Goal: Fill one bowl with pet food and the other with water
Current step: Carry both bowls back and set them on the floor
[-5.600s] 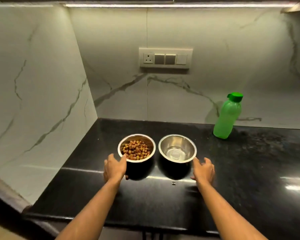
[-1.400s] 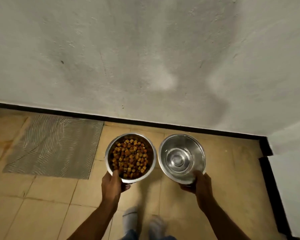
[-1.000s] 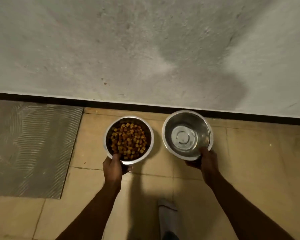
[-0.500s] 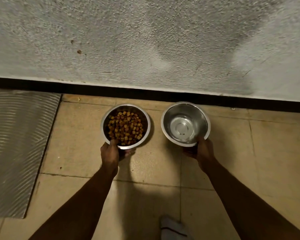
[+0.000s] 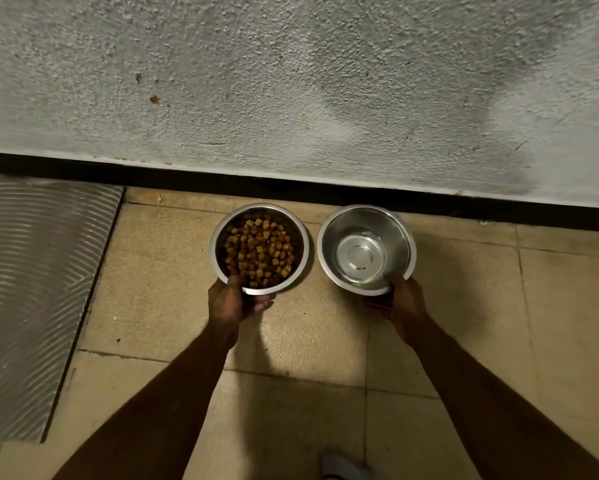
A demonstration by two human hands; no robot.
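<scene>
Two steel bowls are held side by side low over a tiled floor, close to a wall. The left bowl [image 5: 221, 233] is full of brown pet food pieces [image 5: 260, 251]. My left hand [image 5: 230, 301] grips its near rim, thumb inside. The right bowl [image 5: 332, 233] holds clear water over its shiny bottom. My right hand [image 5: 405, 303] grips its near rim from below. I cannot tell whether either bowl touches the floor.
A rough grey wall [image 5: 291, 81] with a black skirting strip [image 5: 325, 188] rises just behind the bowls. A grey ribbed mat [image 5: 31, 289] lies on the floor at the left. Tan floor tiles [image 5: 498, 306] spread to the right. A foot in a sock [image 5: 343, 467] shows at the bottom edge.
Both bowls were lifted from the black counter and carried to this floor by the wall. Over the last second they have sunk lower and nearer to the skirting.
</scene>
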